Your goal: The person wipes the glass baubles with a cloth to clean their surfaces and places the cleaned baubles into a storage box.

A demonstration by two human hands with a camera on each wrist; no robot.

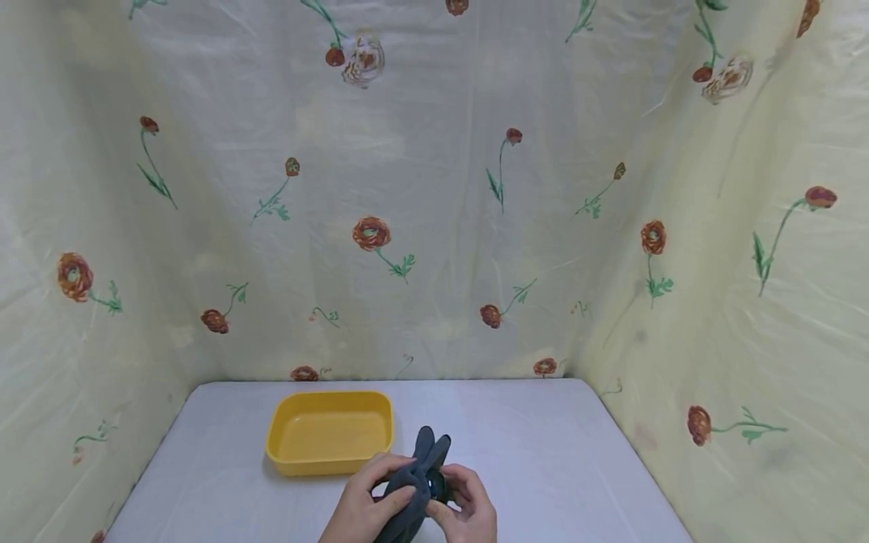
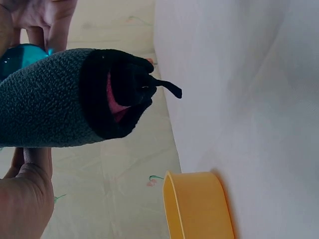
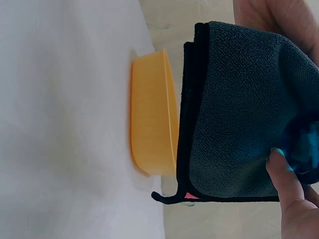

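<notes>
A folded dark grey cleaning cloth (image 1: 405, 477) with black edging and a small hanging loop is held up close over the table. My left hand (image 1: 370, 498) grips it, thumb on the near side. Pink inner fabric shows between its folds in the left wrist view. Against the cloth's right side is a shiny, see-through teal-blue round object (image 3: 301, 149); it is partly covered, and I cannot tell its kind. My right hand (image 1: 468, 504) holds this round object with thumb and fingers, its thumb at the cloth's surface in the right wrist view.
An oblong yellow plastic tray (image 1: 288, 469) stands on the white-covered table (image 1: 557, 452), left of and beyond my hands. Flower-patterned curtains (image 1: 434, 173) enclose the table at the back and both sides.
</notes>
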